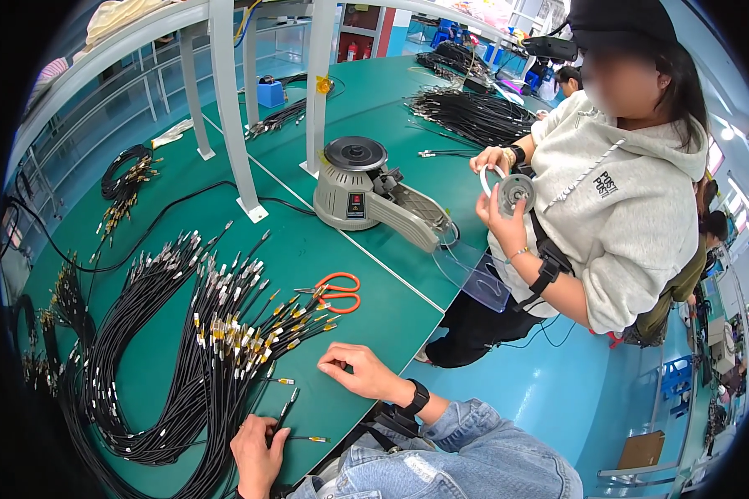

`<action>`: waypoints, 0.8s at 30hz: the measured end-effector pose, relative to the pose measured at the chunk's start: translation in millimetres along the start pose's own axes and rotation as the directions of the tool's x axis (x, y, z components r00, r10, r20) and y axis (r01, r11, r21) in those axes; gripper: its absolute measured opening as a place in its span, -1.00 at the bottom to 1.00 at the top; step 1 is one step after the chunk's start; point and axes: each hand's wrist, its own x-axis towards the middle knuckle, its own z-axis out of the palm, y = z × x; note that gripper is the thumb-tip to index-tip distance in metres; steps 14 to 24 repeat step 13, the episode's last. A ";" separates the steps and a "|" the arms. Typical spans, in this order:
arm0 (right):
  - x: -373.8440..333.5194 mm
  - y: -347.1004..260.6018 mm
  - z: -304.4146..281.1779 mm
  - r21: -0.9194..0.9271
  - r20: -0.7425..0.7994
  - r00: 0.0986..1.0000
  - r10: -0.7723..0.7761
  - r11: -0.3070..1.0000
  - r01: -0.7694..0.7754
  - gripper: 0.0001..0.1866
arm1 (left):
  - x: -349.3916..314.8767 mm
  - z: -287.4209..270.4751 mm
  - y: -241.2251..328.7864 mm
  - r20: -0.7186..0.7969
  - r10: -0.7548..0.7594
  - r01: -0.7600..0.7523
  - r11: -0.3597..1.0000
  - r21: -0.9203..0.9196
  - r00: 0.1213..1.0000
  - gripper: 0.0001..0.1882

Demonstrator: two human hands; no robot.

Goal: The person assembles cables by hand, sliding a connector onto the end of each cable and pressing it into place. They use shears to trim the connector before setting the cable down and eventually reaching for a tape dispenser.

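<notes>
My left hand (258, 456) is closed round a thin black cable (287, 407), whose metal-tipped end sticks up past the fingers. To the right of the cable bundle, my right hand (359, 372) hovers over the green table with its fingers curled together; whether anything small is pinched in them is hidden. Beside both hands lies a thick bundle of black cables (154, 333), bent in a U, with metal ends and yellow and white tags. Orange-handled scissors (341, 293) lie just beyond the tagged ends.
A grey tape dispenser machine (349, 191) stands farther back on the green table (308, 241). Grey metal posts (240, 116) rise from the tabletop. At the right, a co-worker in a light hoodie (620, 208) holds a round grey part (516, 195). More cable bundles (474, 112) lie behind.
</notes>
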 end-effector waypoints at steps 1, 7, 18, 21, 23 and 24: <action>-0.2 0.5 0.0 -0.002 -0.002 1.000 -0.006 1.000 0.006 -0.86 | -0.2 0.1 -0.2 0.001 -0.001 0.001 1.000 -0.003 1.000 -0.76; -0.7 -0.1 0.4 -0.003 -0.009 1.000 0.003 1.000 -0.003 -0.86 | 0.3 -1.1 1.0 0.006 -0.011 0.011 1.000 -0.017 1.000 -0.76; -0.6 3.1 0.3 -0.027 0.002 1.000 0.007 1.000 -0.007 -0.88 | 1.1 -1.3 0.6 0.013 -0.020 0.020 1.000 -0.024 1.000 -0.76; -0.6 3.1 0.3 -0.027 0.002 1.000 0.007 1.000 -0.007 -0.88 | 1.1 -1.3 0.6 0.013 -0.020 0.020 1.000 -0.024 1.000 -0.76; -0.6 3.1 0.3 -0.027 0.002 1.000 0.007 1.000 -0.007 -0.88 | 1.1 -1.3 0.6 0.013 -0.020 0.020 1.000 -0.024 1.000 -0.76; -0.6 3.1 0.3 -0.027 0.002 1.000 0.007 1.000 -0.007 -0.88 | 1.1 -1.3 0.6 0.013 -0.020 0.020 1.000 -0.024 1.000 -0.76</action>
